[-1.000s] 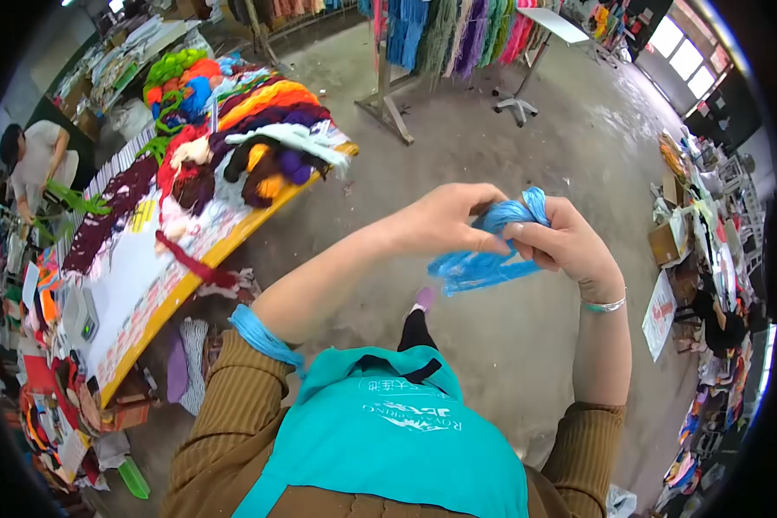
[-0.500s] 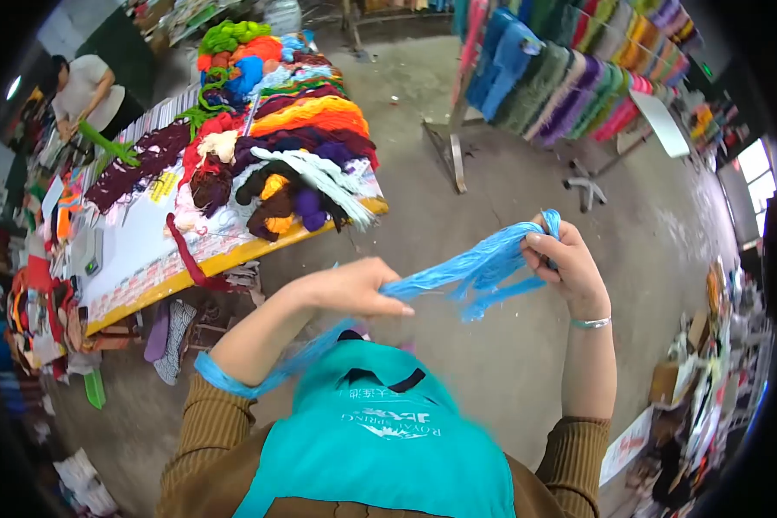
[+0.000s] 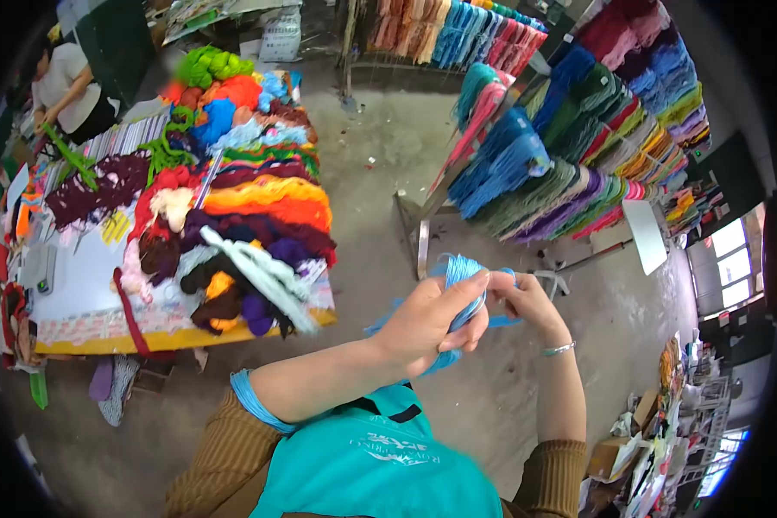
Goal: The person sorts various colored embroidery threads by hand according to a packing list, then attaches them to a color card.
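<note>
A light blue yarn skein [image 3: 464, 274] is bunched in my left hand [image 3: 432, 319], whose fingers wrap around it with the thumb on top. Some strands hang below the fist. Right beside it, my right hand [image 3: 531, 304] pinches part of the same blue yarn, fingers closed. More blue yarn [image 3: 257, 401] loops around my left forearm near the rib-knit sleeve cuff. Both hands are held in front of my teal apron [image 3: 380, 457], above the floor.
On the left, a table [image 3: 86, 341] carries piles of coloured yarn [image 3: 268, 203]. Yarn hangs on a metal-legged rack [image 3: 423, 246] ahead and on another rack [image 3: 457, 34] behind. A person [image 3: 69, 91] in a white top stands far left. Boxes [image 3: 609, 457] sit at lower right.
My hands have come together, the left moving right and up to the right hand. The stretched yarn is now bunched in my left fist. The view has turned right.
</note>
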Tool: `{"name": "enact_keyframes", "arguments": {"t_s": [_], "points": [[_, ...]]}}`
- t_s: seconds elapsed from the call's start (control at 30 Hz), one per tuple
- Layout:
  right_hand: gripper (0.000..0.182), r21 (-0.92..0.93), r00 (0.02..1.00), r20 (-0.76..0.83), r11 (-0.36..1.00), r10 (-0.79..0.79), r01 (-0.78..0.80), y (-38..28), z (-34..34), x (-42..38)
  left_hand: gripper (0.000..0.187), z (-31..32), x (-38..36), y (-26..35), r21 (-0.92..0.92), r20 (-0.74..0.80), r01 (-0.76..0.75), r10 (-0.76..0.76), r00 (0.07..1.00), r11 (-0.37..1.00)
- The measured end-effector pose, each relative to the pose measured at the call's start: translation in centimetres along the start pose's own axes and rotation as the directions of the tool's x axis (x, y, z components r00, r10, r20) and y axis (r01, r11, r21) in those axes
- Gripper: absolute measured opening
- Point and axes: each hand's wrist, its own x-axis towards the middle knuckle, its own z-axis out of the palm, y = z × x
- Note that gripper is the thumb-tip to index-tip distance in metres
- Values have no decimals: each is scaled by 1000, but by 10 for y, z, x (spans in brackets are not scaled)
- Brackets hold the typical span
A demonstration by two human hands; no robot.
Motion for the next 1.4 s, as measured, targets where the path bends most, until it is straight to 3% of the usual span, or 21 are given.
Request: {"name": "enact_keyframes", "arguments": {"t_s": [0.1,0.17,0.2,0.27,0.3,0.37,0.4,0.47,0.53,0.6,0.7,0.77,0.83,0.93,0.97,1.07,1.2,1.27,1.4], "points": [[22,-7,996,-61,998,-59,59,1,-23,54,45,-2,65,28,-139,-57,-64,57,997,988],[22,5,996,-35,997,-78,78,-46,-29,70,45,-3,111,48,-170,-93,-110,95,991,979],[19,216,974,-28,950,-226,227,-11,-38,106,45,-5,135,56,-205,-133,-150,124,983,967],[17,85,952,-118,952,-282,293,-24,-46,131,42,-15,182,74,-241,-174,-213,174,969,947],[16,166,973,-138,964,-184,206,-33,-47,148,41,-21,206,83,-252,-197,-239,192,961,938],[15,-135,892,-140,901,-429,412,4,-63,211,37,-36,253,102,-245,-245,-299,239,939,922],[13,34,970,-85,972,-228,232,10,-64,229,36,-45,279,109,-222,-272,-332,269,924,917],[13,-65,963,-67,964,-261,257,9,-73,259,31,-63,326,132,-183,-305,-376,311,900,909],[15,-32,977,-8,977,-211,211,-8,-80,283,29,-85,369,155,-151,-346,-425,355,868,893],[15,88,973,-77,971,-216,222,-13,-79,317,29,-108,407,179,-82,-386,-458,396,833,885],[13,66,965,-92,965,-246,252,-12,-82,380,28,-152,462,214,-130,-445,-481,382,810,867],[15,-22,966,-101,971,-238,237,-28,-86,419,29,-193,502,233,-122,-402,-487,405,821,865],[20,-108,969,-110,972,-222,210,-40,-91,471,31,-229,543,259,-112,-469,-427,331,819,897],[20,-193,913,-248,941,-322,280,-69,-94,558,32,-287,604,305,-91,-393,-305,247,886,948],[20,-108,948,-241,976,-210,189,-83,-99,582,32,-305,624,322,-52,-361,-248,214,908,967],[25,55,944,-310,989,-115,139,-115,-103,652,33,-353,689,378,17,-317,-145,143,938,989],[26,131,941,-338,991,7,40,-157,-121,718,31,-414,787,445,164,-272,-17,62,960,986],[24,182,924,-373,983,85,-17,-159,-131,750,31,-448,834,469,75,-186,-46,60,981,996],[19,390,862,-480,920,161,45,-162,-157,808,39,-493,917,519,-169,-34,-85,80,996,982]]}}
